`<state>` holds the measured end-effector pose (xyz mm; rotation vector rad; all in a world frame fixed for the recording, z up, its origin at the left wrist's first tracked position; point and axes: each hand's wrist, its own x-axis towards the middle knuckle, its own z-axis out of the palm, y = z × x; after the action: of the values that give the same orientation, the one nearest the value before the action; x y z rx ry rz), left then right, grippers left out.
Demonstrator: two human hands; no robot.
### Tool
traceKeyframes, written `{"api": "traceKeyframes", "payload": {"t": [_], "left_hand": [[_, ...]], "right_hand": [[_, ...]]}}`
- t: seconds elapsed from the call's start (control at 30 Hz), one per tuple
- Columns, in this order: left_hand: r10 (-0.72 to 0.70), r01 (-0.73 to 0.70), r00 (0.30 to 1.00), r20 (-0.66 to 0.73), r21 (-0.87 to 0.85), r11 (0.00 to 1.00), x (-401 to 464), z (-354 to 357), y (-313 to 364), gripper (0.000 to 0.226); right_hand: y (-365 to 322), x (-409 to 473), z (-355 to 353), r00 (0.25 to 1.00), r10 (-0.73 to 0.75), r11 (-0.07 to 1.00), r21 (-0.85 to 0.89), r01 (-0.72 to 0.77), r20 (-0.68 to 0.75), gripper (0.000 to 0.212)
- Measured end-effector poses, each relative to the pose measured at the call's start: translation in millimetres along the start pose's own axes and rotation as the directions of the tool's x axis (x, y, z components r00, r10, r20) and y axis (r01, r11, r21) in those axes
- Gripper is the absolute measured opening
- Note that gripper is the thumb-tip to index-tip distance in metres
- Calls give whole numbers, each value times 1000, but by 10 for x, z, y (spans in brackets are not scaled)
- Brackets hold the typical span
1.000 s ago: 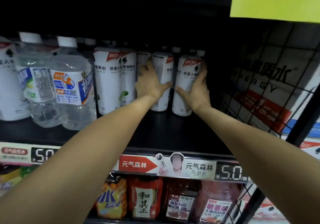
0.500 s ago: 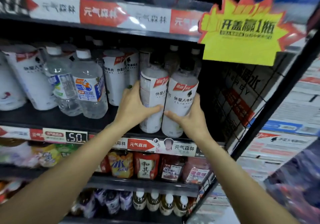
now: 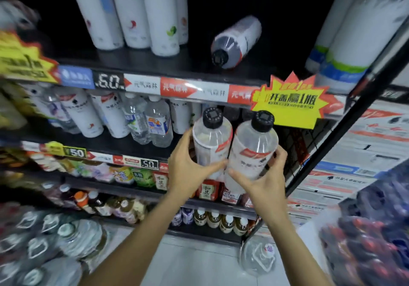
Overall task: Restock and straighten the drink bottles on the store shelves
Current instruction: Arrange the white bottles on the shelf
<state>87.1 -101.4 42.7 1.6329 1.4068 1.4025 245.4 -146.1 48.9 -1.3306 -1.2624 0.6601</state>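
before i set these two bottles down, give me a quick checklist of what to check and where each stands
1. Left hand grip on the left black-capped bottle with a white label: ok, fingers wrap its side.
2. Right hand grip on the right black-capped bottle: ok.
3. Both held bottles upright, caps up: ok.
4. Top shelf straightened: not ok, a black-capped bottle lying on its side points its cap outward.
5. Free standing room on the black top shelf beside it: ok, bare board shows.
6. Caps screwed tight: cannot tell.
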Motion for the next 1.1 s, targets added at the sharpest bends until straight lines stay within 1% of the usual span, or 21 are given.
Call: {"api": "traceKeyframes", "payload": {"t": [0.07, 0.13, 0.2, 0.23, 0.3, 0.37, 0.43, 0.5, 0.57, 0.63, 0.7, 0.73, 0.8, 0.9, 1.0, 1.1], "left_hand": [[-59, 58, 998, -26, -20, 998, -98, -209, 323, 91], [-93, 89, 994, -62, -61, 994, -83, -377, 606, 88], [-71, 61, 989, -127, -83, 995, 5, -592, 874, 80], [-42, 25, 986, -161, -103, 994, 75, -696, 991, 79], [38, -72, 972, -233, -139, 988, 238, -917, 1191, 77], [136, -184, 934, -330, -121, 975, 446, -1129, 1285, 75], [206, -264, 887, -413, -86, 961, 707, -1346, 1315, 77], [263, -312, 863, -431, -46, 949, 975, -1526, 1260, 79], [300, -312, 868, -395, 36, 949, 1266, -1694, 1216, 79], [289, -266, 897, -333, 115, 957, 1562, -1837, 1123, 80], [217, -180, 937, -274, 154, 972, 1830, -1942, 1044, 81], [183, -147, 950, -253, 153, 977, 1967, -1976, 997, 81], [135, -100, 965, -226, 161, 982, 2098, -1962, 919, 79], [103, -78, 976, -190, 138, 987, 2275, -1925, 821, 79], [133, -116, 983, -129, 132, 984, 2402, -1863, 759, 82], [170, -160, 983, -72, 128, 979, 2482, -1788, 693, 85]], "right_hand": [[-311, -133, -130, 995, 57, 996, 57, -62, 77, 87], [-524, -200, -217, 993, 57, 994, 93, -66, 100, 81], [-770, -198, -250, 994, 46, 989, 134, -59, 97, 75], [-876, -174, -249, 995, 34, 986, 160, -48, 90, 76], [-1117, -86, -215, 997, 5, 982, 186, -19, 74, 86], [-1342, 73, -116, 997, -46, 979, 203, 33, 64, 93], [-1534, 272, 64, 991, -128, 974, 194, 120, 31, 87], [-1681, 479, 278, 980, -197, 966, 168, 196, -6, 72], [-1808, 699, 492, 971, -234, 958, 156, 239, -49, 64], [-1933, 909, 687, 956, -275, 952, 109, 286, -106, 70], [-2021, 1132, 861, 943, -300, 950, 42, 309, -141, 81], [-2054, 1260, 943, 936, -319, 946, 8, 323, -151, 82], [-2037, 1456, 1011, 929, -336, 940, -113, 321, -153, 80], [-1961, 1810, 1109, 945, -286, 930, -284, 233, -160, 76], [-1827, 2155, 1213, 960, -242, 894, -417, 166, -138, 81], [-1682, 2425, 1242, 974, -177, 876, -473, 92, -139, 89]]}}
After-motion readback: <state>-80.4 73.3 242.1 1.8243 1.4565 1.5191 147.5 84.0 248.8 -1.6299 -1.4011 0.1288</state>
